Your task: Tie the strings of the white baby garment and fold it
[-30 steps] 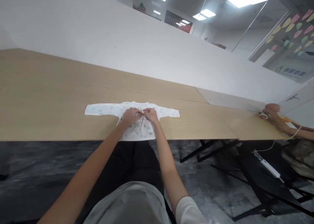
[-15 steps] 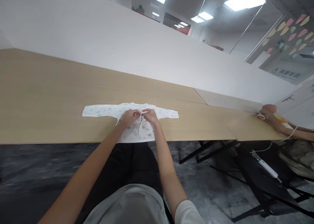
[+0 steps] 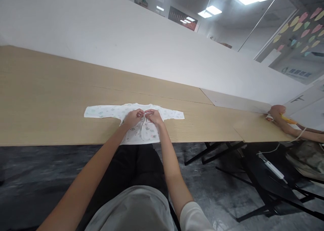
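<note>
A small white baby shirt with a faint print lies spread on the table, both sleeves stretched out to the sides and its hem near the table's front edge. My left hand pinches the cloth at the upper middle of the front opening. Close against it, my right hand pinches the other side of that opening, thumb and fingers together. A curved front flap runs down below the fingertips. Whatever fastening lies between the fingers is too small to make out.
The long wooden table runs along a white wall. At the far right another person's arm rests by a doll-like head. A black chair holds a white power strip with its cord.
Both hands stay at the front opening, with the fingertips shifted slightly and the cloth edge between them a little raised. The camera view has tilted slightly.
</note>
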Available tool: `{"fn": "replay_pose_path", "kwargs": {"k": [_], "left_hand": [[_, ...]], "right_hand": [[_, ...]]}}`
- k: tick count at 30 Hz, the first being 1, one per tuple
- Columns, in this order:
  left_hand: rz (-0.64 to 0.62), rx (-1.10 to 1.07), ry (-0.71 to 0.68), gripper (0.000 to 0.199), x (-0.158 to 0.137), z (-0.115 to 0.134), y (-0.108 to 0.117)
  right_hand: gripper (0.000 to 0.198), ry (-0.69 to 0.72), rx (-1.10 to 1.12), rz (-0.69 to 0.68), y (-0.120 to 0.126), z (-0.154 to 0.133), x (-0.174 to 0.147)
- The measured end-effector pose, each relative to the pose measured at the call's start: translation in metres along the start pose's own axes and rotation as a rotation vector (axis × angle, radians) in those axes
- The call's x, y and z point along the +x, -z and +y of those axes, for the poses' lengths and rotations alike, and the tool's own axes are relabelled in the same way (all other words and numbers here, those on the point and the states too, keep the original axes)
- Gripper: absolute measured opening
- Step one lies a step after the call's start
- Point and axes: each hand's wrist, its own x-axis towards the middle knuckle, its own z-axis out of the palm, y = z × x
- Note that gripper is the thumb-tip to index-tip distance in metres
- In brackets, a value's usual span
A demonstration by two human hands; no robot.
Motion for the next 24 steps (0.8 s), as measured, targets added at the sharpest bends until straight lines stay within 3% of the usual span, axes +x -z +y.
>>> {"fn": "replay_pose_path", "kwargs": {"k": [9,15,24], "left_hand": [[0.031,-0.067,-0.005,0.022,-0.001,0.005,-0.001],[0.122,-0.06,0.007,0.031,-0.003,0.006,0.0],[0.075,-0.038,0.077,0.035,-0.004,0.006,0.0]], "right_hand": [[0.03,0.115,-0.198,0.039,-0.003,0.01,0.008],[0.031,0.107,-0.167,0.086,-0.005,0.012,0.01],[0.031,0.073,-0.153,0.075,-0.007,0.017,0.015]]}}
